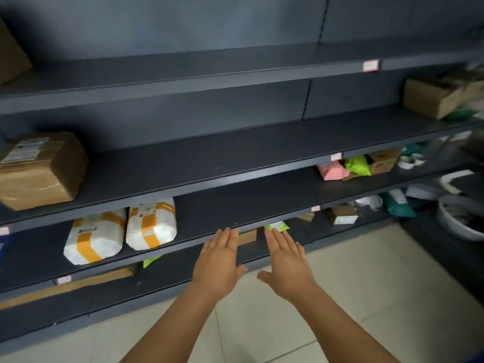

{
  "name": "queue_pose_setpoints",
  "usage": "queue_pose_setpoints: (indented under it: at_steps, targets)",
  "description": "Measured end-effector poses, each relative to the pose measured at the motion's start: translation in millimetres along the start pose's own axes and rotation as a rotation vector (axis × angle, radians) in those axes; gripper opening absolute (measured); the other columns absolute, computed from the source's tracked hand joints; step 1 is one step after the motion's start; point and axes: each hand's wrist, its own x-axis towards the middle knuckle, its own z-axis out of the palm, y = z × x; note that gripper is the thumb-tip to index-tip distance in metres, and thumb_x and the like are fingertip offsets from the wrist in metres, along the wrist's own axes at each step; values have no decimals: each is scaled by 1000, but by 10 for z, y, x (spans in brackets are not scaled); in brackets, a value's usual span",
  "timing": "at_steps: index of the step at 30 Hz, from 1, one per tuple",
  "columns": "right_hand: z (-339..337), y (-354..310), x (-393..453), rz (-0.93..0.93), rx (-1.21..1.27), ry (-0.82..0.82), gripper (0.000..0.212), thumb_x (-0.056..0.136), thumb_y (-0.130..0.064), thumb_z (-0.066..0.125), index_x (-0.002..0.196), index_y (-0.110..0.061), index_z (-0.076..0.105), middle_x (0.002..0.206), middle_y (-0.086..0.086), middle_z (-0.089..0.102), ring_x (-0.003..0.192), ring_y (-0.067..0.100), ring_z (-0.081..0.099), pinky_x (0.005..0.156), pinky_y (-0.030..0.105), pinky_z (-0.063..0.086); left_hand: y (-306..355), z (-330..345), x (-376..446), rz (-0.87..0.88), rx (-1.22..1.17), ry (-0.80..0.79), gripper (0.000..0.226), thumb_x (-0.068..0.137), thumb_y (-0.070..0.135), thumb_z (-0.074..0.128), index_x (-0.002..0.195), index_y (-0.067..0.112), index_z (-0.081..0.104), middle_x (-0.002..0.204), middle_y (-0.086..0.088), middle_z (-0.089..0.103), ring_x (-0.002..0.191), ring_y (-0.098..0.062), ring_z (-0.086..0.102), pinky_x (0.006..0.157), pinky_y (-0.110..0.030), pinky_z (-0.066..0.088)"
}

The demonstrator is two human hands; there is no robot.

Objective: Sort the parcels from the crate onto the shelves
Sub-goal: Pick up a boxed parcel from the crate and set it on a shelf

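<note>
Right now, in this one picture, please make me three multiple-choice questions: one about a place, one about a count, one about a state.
1. Where does the large brown box with the white label stand?
A. on the floor
B. at the left end of a shelf
C. in a basin

2. How many white parcels with orange tape lie side by side?
A. two
B. four
C. none

3. How are the person's hands?
A. both grip a parcel
B. one holds a box
C. both open, holding nothing

Answers:
1 B: the brown box sits at the shelf's left end.
2 A: two white parcels touch.
3 C: the left hand and right hand have straight fingers.
</note>
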Motion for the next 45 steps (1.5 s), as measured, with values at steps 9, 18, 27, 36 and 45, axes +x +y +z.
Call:
queue_pose_setpoints:
  at_steps: [9,18,27,36,45]
  targets:
    - [-129,676,-1502,297,74,151,95,89,-43,60,154,-23,-6,162,-4,-7,149,19,-8,120,38,1,1043,228,-723,347,40,-53,80,97,46,47,154,20,-2,162,0,0,149,-18,-3,120,-35,6]
    - [-257,1578,-2901,643,114,289,94,89,-45,60,154,-22,-4,162,-3,-4,149,20,-6,120,40,2,2439,674,-1239,677,45,-170,80,97,42,48,154,21,-5,162,2,-1,149,-16,-3,119,-33,1]
    - [-419,2644,-4210,884,134,371,95,89,-46,60,154,-22,-4,162,-4,-3,149,19,-6,121,41,5,4018,1098,-1923,925,75,-233,79,96,41,49,154,22,0,162,1,2,149,-17,2,118,-32,4]
    - [-535,3636,-5572,1055,155,421,94,89,-43,61,154,-21,-3,162,-1,-2,149,21,-4,121,41,8,5458,1633,-2717,1070,66,-302,78,96,42,51,154,22,4,161,2,7,148,-17,7,120,-35,14]
    - [-457,4197,-6662,1254,194,498,88,88,-41,63,152,-19,7,159,-1,11,148,21,5,118,38,13,6436,2135,-3401,1223,109,-418,78,96,41,51,154,24,2,162,2,5,148,-19,6,119,-37,14]
